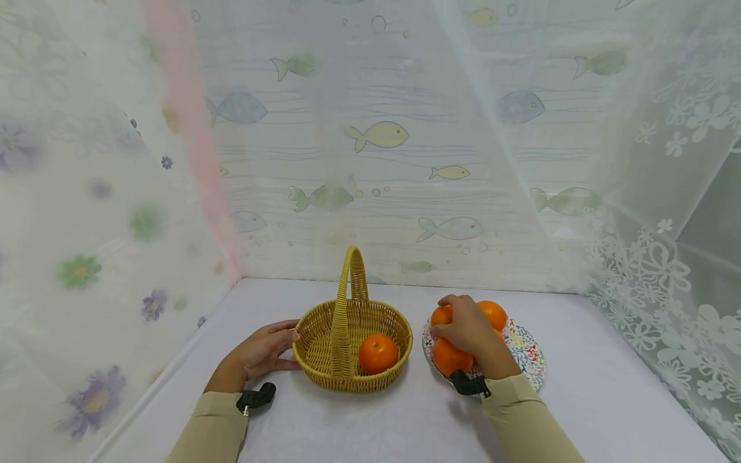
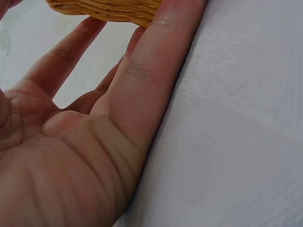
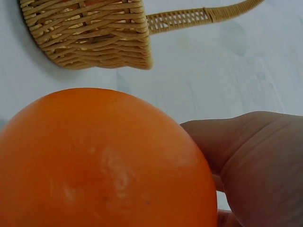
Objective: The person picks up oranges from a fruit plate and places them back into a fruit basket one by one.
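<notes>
My left hand rests against the left side of a yellow wicker basket, fingers mostly straight and touching its wall. In the left wrist view, the outstretched fingers meet the basket's woven edge, low beside the table. One orange sits in the basket, right of the arched handle. Over at the plate, my right hand grips an orange between thumb and fingers. A nearer orange lies just below that hand and fills much of the right wrist view.
Another orange lies at the back of the colourfully patterned plate, with one more partly hidden behind the right hand. A white cloth covers the table. Fish-printed curtain hangs behind, with flowered curtains at both sides.
</notes>
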Demonstrator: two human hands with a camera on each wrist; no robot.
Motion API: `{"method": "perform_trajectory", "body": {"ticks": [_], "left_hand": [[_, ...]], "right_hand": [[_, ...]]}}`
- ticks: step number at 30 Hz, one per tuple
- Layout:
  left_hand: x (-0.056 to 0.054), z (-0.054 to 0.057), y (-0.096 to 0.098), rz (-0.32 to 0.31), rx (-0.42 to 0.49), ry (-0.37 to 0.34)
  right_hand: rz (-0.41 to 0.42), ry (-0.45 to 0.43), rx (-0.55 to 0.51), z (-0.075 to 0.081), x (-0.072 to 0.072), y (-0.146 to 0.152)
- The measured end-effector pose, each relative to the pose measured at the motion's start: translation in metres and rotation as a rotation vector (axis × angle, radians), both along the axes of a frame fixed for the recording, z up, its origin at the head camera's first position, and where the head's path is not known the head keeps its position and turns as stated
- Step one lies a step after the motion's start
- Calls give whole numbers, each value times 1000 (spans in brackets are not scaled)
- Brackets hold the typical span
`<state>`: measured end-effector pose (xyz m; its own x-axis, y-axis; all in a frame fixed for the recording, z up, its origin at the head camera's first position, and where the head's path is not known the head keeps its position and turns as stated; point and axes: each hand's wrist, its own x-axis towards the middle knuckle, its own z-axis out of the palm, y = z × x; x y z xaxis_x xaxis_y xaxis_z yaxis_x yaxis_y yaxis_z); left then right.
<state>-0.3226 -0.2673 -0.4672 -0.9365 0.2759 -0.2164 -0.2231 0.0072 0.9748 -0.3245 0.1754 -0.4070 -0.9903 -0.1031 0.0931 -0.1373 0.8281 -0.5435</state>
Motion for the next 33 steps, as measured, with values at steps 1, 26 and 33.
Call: {"method": "perform_trajectory", "body": {"ticks": [1, 26, 33], "left_hand": [[0, 0, 0, 3, 0, -2], [-1, -2, -1, 7, 7, -1], [-2, -2, -1, 11, 0, -1]], "right_hand": [[-2, -2, 0, 0, 0, 0], [-26, 26, 133, 2, 3, 4], [-29, 14, 156, 0, 1, 5]]}}
